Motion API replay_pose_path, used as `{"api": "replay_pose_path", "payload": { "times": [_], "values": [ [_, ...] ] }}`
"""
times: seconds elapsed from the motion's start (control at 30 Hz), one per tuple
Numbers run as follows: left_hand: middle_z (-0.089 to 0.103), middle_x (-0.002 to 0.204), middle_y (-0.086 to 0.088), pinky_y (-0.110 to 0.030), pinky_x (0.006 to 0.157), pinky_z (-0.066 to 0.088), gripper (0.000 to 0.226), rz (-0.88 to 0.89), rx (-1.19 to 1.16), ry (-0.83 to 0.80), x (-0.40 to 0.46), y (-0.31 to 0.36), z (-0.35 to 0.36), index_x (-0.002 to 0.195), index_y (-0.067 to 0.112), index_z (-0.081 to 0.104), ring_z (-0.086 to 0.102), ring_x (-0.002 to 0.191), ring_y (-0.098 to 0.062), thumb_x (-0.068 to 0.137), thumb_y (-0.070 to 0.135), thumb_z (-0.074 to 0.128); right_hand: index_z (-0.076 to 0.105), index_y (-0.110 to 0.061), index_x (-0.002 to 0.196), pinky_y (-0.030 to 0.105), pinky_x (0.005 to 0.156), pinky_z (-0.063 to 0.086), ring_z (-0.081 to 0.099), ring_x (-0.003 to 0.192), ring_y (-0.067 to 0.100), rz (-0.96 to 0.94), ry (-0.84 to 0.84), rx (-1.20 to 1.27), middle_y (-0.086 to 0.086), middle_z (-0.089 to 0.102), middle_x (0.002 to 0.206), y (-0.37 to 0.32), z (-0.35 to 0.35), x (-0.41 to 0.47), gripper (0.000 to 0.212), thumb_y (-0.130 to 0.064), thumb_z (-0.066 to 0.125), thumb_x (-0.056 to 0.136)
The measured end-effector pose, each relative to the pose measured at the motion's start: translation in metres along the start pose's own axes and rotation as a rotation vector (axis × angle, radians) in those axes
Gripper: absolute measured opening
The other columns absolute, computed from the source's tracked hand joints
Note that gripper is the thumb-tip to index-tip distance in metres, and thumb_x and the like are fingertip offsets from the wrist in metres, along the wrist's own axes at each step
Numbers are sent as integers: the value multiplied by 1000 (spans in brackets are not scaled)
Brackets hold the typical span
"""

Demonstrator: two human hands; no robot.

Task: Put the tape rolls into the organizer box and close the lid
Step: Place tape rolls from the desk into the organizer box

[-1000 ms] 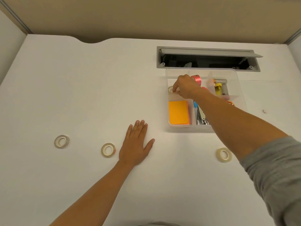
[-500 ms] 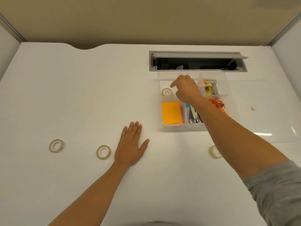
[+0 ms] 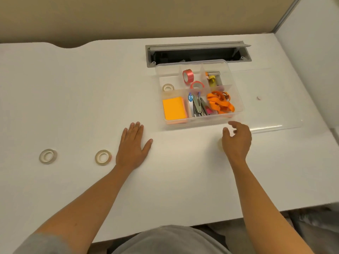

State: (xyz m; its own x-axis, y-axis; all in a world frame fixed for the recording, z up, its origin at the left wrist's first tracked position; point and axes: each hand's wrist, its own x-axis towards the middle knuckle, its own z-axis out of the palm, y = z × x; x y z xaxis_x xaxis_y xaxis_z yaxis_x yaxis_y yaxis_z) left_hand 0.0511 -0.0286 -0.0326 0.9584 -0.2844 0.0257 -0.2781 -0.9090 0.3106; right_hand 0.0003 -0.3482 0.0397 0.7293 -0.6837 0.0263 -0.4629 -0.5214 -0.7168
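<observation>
While the left hand (image 3: 132, 149) lies flat, fingers spread, on the white desk (image 3: 77, 92), the right hand (image 3: 237, 140) hovers with fingers loosely curled over a tape roll (image 3: 219, 143) that it mostly hides; whether it touches the roll cannot be told. Two pale tape rolls (image 3: 48, 156) (image 3: 103, 156) lie left of the left hand. The clear organizer box (image 3: 236, 92), open, holds one pale roll (image 3: 168, 87) in its back-left compartment and two red rolls (image 3: 188, 75) beside it. Its lid (image 3: 271, 110) lies flat to the right.

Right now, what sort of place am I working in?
Probably an office workstation: a white desk with a built-in cable hatch, partition walls around it, and a clear organizer box of stationery.
</observation>
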Motion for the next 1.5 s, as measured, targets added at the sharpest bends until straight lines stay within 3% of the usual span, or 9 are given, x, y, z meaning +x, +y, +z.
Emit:
{"api": "replay_pose_path", "payload": {
  "times": [0.13,0.27,0.5,0.63,0.77,0.9,1.13,1.3,1.5],
  "values": [
    [28,158,-9,-40,121,7,70,-1,2,2,-1,0,0,148,6,32,16,148,-21,96,53,31,55,-12,125,42,90,44,47,119,32,138,-97,-187,14,52,127,27,-6,-9,43,-23,63,84],
    [27,158,-9,-40,121,7,70,-2,4,7,-1,0,1,148,6,32,16,148,-21,96,54,30,63,-4,109,40,78,50,57,99,37,169,-214,-237,17,60,107,37,-5,-13,30,-19,59,83],
    [30,157,-9,-39,121,8,69,1,-7,28,-2,1,1,147,6,34,18,147,-21,96,53,33,63,-16,92,26,71,39,58,81,22,171,-165,-58,2,66,89,30,-7,-18,15,-9,63,79],
    [29,157,-8,-38,121,6,67,-3,-11,31,-2,0,2,147,8,34,17,148,-20,97,52,34,66,-18,95,21,75,46,61,76,8,58,-142,44,-3,67,86,18,-10,-19,16,-14,67,80],
    [29,157,-7,-38,121,7,67,-3,-19,36,-2,0,3,147,9,33,16,148,-19,97,53,34,68,-22,95,5,66,38,59,76,-6,-49,-169,117,-11,65,83,-10,-6,-14,15,-21,70,80],
    [27,158,-6,-36,121,5,67,-12,-21,33,-1,0,2,148,10,32,14,148,-18,97,53,34,67,-26,91,-1,63,40,59,75,-10,-137,-202,200,-19,63,77,-42,8,-3,12,-24,72,80],
    [29,157,-7,-36,121,5,66,-9,-28,48,0,1,0,147,9,34,17,148,-19,96,50,38,72,-13,99,9,71,48,63,77,2,-278,-248,223,-6,69,86,-93,49,37,20,-25,72,82],
    [30,157,-6,-36,121,6,65,-15,-24,55,0,1,1,147,9,35,17,148,-18,96,50,38,72,-11,101,19,78,47,62,80,9,-417,-308,57,3,73,94,-130,82,81,18,-22,68,86],
    [30,157,-4,-38,121,9,65,-24,-28,58,1,-1,4,147,11,34,16,148,-15,96,51,39,71,-8,102,21,74,42,57,79,12,-531,-425,-141,9,70,96,-171,128,128,18,-18,65,89]
  ]
}}
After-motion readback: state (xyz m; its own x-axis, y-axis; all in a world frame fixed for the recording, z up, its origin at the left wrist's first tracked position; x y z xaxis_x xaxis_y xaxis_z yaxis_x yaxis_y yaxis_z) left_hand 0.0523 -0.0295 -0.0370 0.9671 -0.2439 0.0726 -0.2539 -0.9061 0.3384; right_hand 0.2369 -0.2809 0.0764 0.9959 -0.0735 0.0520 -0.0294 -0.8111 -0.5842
